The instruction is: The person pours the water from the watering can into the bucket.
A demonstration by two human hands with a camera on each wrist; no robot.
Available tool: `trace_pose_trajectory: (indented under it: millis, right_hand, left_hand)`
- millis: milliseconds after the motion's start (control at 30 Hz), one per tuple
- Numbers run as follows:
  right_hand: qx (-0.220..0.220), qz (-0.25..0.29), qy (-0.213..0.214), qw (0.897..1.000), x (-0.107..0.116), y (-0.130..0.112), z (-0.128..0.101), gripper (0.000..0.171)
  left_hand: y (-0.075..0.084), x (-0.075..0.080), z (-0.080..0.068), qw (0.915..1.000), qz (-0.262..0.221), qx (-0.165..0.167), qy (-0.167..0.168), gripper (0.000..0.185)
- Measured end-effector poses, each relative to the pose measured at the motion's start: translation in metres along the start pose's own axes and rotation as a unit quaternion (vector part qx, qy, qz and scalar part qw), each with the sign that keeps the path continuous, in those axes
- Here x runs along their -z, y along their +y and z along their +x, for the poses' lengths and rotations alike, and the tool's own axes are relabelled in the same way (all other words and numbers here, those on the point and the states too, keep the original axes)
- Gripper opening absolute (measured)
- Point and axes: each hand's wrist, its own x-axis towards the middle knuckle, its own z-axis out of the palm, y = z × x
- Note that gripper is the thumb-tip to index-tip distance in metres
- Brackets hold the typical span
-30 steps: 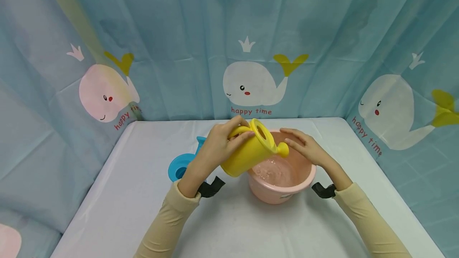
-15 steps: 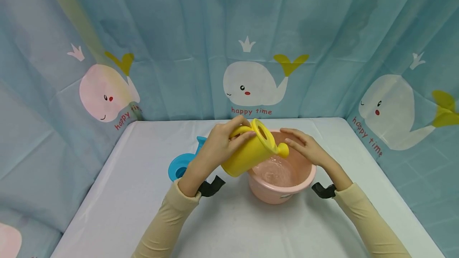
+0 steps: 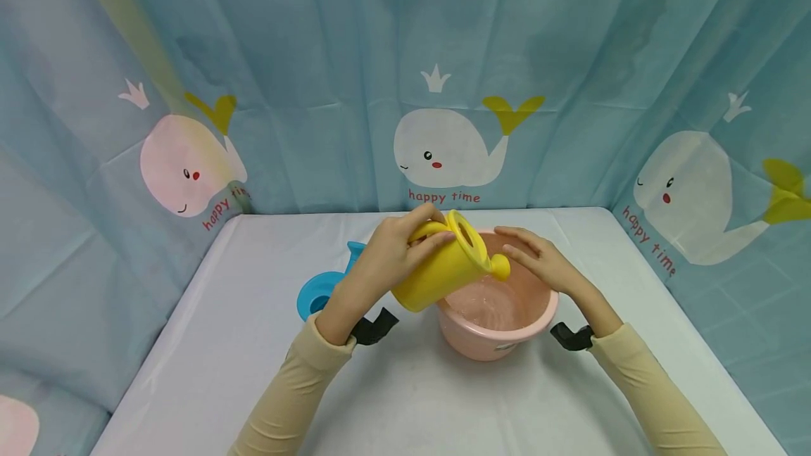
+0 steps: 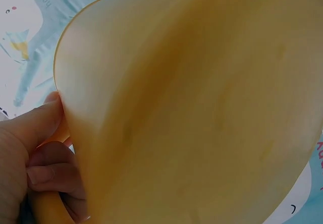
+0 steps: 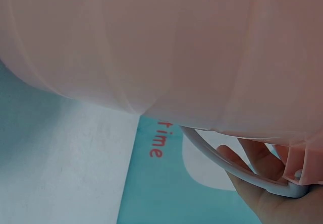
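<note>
**Yellow can tipped over the pink basin**

Blue curtains printed with white whales (image 3: 446, 150) and the words "happy time" close you in on three sides, and a white table (image 3: 253, 371) fills the lower half of the head view. At the centre of that view your yellow watering can (image 3: 437, 269) is tilted, its wide open mouth facing up and to the right, its short spout (image 3: 499, 267) pointing down over the pink basin (image 3: 500, 333). The basin stands on the table just right of centre with water showing in its bottom. In the left wrist view the can's smooth yellow wall fills nearly the whole frame.

Your left hand (image 3: 389, 259) comes in from the lower left, fingers curled round the can's handle and the thumb along its body. Your right hand (image 3: 538, 262) lies on the basin's far right rim, fingers fairly straight; the right wrist view shows them by the basin's white handle (image 5: 237, 171). A blue container (image 3: 317, 294) sits on the table left of centre, partly hidden behind your left wrist.
</note>
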Motion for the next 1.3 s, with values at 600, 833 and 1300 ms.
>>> trace_pose_trajectory:
  millis: [600,833,1300]
  right_hand:
    - [0.004,0.002,0.001,1.0,0.0003,0.0018,0.0003,0.044]
    - [0.01,0.006,0.002,1.0,0.0003,0.0025,0.0004,0.043]
    - [0.013,0.01,0.002,1.0,0.001,0.002,0.0001,0.043]
  left_hand:
    - [0.0015,-0.001,0.0025,0.9999,0.003,0.005,-0.01,0.017]
    - [0.003,-0.0012,0.0034,0.9999,0.012,0.004,-0.009,0.017]
    - [0.0022,-0.0026,0.0047,0.9999,0.014,-0.001,-0.007,0.017]
